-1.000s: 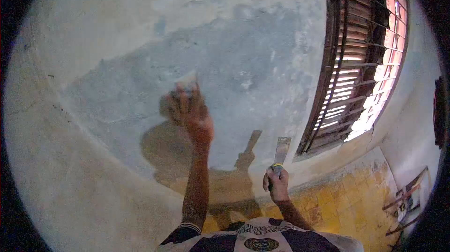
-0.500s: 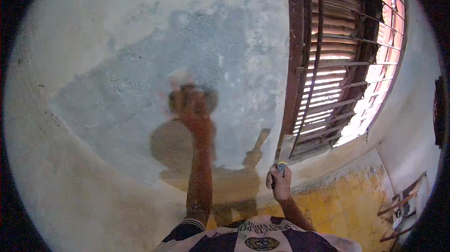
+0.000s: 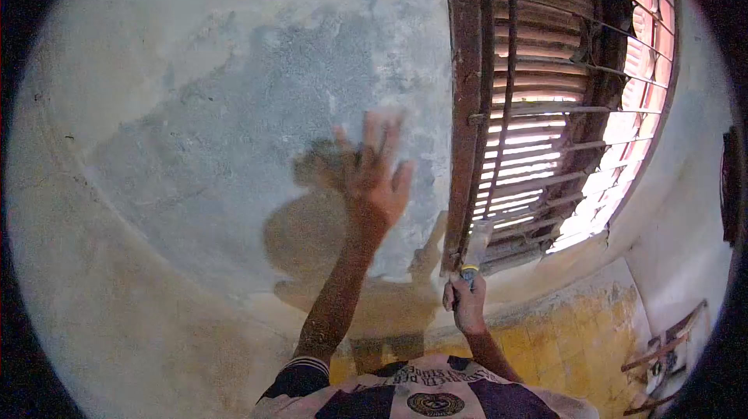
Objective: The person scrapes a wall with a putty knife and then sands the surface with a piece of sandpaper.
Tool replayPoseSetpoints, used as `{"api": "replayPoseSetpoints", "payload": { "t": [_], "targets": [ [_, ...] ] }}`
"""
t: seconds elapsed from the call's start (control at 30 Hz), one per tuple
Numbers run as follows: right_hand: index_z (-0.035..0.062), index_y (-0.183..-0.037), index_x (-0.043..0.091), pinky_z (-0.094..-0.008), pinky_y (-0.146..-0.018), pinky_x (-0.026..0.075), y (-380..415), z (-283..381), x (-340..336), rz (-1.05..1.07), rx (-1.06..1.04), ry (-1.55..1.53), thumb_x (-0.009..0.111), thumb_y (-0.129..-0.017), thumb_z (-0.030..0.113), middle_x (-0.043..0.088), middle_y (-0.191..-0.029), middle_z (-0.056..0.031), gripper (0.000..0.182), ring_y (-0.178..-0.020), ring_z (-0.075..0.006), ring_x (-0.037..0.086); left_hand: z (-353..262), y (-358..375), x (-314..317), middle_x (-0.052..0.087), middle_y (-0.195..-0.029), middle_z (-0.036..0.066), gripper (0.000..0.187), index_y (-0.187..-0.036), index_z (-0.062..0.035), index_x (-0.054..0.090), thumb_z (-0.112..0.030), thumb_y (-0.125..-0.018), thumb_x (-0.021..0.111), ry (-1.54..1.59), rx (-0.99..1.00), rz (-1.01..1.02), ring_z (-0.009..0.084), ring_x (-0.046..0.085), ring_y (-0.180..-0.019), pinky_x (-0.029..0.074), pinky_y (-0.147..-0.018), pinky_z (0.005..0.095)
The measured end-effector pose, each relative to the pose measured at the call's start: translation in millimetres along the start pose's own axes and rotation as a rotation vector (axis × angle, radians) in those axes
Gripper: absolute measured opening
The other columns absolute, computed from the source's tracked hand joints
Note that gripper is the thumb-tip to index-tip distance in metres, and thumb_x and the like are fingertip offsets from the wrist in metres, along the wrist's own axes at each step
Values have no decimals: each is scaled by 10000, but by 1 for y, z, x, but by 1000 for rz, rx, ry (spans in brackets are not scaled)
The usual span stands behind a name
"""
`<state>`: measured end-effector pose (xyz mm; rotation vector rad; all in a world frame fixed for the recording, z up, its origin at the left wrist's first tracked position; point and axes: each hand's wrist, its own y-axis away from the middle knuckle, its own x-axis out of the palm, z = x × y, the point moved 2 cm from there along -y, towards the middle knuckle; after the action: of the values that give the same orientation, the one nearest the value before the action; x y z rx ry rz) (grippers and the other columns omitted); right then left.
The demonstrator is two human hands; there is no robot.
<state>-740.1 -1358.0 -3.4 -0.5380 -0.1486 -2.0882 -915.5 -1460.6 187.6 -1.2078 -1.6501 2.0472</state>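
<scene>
My left hand [image 3: 378, 185] reaches up to the grey-blue patch of the wall [image 3: 257, 107], palm toward it and fingers spread. Its fingertips are slightly blurred, and whether they touch the surface cannot be made out. My right hand [image 3: 467, 306] is closed around the handle of a putty knife [image 3: 477, 243], low down by the window's lower left corner. The knife's flat blade points upward, in front of the window frame [image 3: 465, 107].
A barred window [image 3: 538, 130] with wooden slats fills the right side, bright light coming through. Yellow, worn paint [image 3: 545, 341] covers the lower wall. A wooden object [image 3: 662, 357] stands at the lower right. My shadow falls on the wall.
My left hand has swept right across the wall toward the window frame, and its fingers now show spread. The view has turned slightly right; my right hand still holds the putty knife.
</scene>
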Motion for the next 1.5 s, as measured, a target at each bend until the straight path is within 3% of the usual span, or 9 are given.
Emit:
{"api": "replayPoseSetpoints", "payload": {
  "t": [0.13,0.33,0.5,0.63,0.77,0.9,0.97,1.2,1.5],
  "targets": [
    [64,-815,480,-287,-397,366,-4,0,-8,46,-12,50,576,-959,167,459,-543,-29,201,-404,-140,440,75,-6,38,268,-1610,123,744,-1529,-201,363,-370,-868,659,172,-366,-85,512,187,-1449,49,-1085,754],
    [68,-838,508,-275,-412,373,-8,-1,-9,75,38,-30,581,-968,177,483,-546,-16,185,-429,-123,465,-18,-1,1,240,-1610,170,740,-1516,-174,381,-394,-870,667,-109,-32,38,510,189,-1447,69,-1076,764],
    [76,-870,558,-256,-432,379,-5,-2,-13,71,25,-30,607,-967,220,527,-558,6,180,-459,-97,504,133,28,69,227,-1610,177,694,-1514,-100,361,-355,-922,619,28,-307,295,471,172,-1464,137,-1110,677],
    [69,-857,527,-271,-409,368,-9,-5,-17,32,98,23,587,-968,177,495,-559,-13,166,-426,-119,458,72,24,43,234,-1605,184,683,-1516,-75,338,-346,-942,590,133,-254,-39,504,142,-1458,151,-1110,674],
    [61,-879,544,-272,-403,367,-11,-14,-10,64,105,-29,593,-963,177,492,-556,-13,152,-424,-118,456,-16,17,1,243,-1601,191,728,-1517,-46,323,-383,-934,597,-231,-73,197,557,131,-1440,111,-1094,723],
    [50,-886,533,-282,-387,362,-14,-27,-8,96,86,51,579,-960,146,457,-530,-20,130,-400,-133,431,67,13,11,351,-1505,257,628,-1446,-43,427,-304,-909,620,-130,-165,-3,544,267,-1378,158,-1104,705],
    [57,-865,520,-280,-384,361,-9,-18,-4,87,106,38,575,-958,137,454,-529,-19,134,-399,-132,428,104,10,4,360,-1484,274,612,-1427,-36,445,-288,-900,628,-132,-321,215,526,287,-1370,150,-1115,692],
    [86,-918,545,-251,-407,383,-12,-27,2,118,121,-64,606,-955,153,540,-609,-8,98,-464,-101,494,14,23,-15,288,-1588,149,643,-1476,-133,430,-363,-905,618,-138,-66,176,486,207,-1438,76,-1073,756],
    [83,-931,528,-271,-408,398,0,-34,16,103,139,-64,591,-958,144,531,-608,-14,91,-460,-116,501,108,15,-28,224,-1628,97,662,-1526,-192,357,-450,-941,529,-387,-227,-77,436,169,-1479,127,-1041,733]
  ]
}}
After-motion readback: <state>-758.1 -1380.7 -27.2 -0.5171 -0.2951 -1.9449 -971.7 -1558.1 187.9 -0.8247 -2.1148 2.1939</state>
